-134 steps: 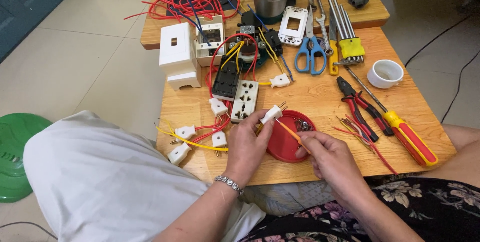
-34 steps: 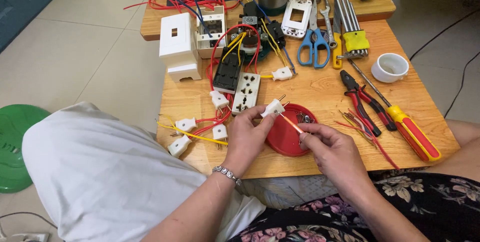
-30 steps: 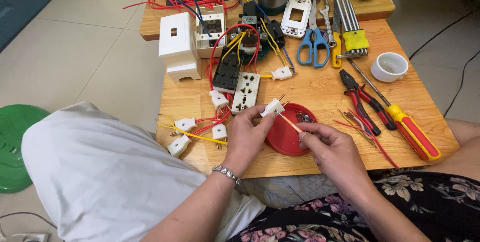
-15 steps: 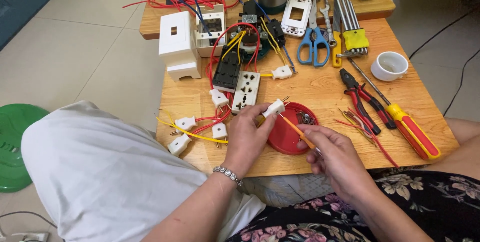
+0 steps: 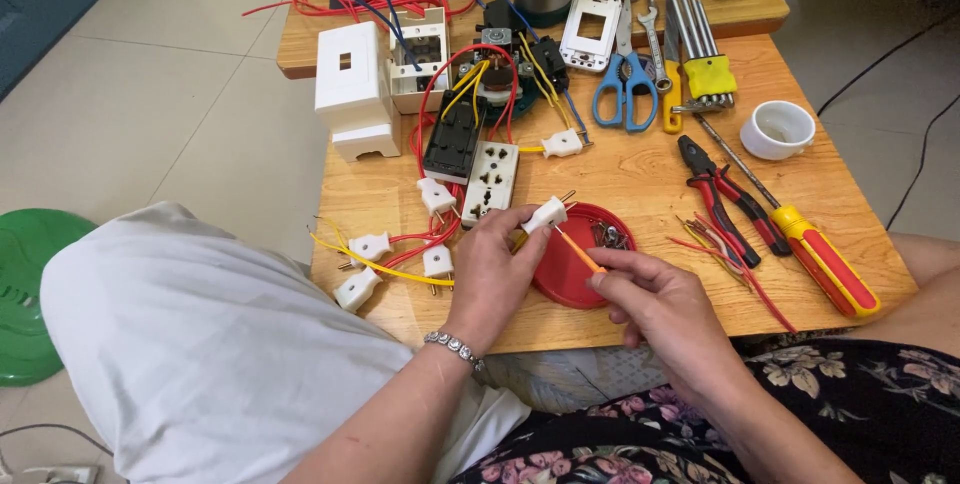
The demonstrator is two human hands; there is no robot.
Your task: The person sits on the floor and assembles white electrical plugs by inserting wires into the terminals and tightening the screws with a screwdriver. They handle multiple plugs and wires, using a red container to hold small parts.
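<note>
My left hand pinches a small white two-pin plug and holds it over the left edge of a red round lid on the wooden table. My right hand grips a thin orange-handled screwdriver, whose tip points up-left into the plug. Small screws lie in the red lid beside the plug.
White plugs on red and yellow wires lie left of my hands. Behind stand a white socket strip, a black socket, white boxes, blue scissors, pliers, a red-yellow screwdriver, a white cup.
My right hand has slid slightly down and right, and the orange screwdriver now slants more steeply into the plug. The left hand keeps the plug in much the same place.
</note>
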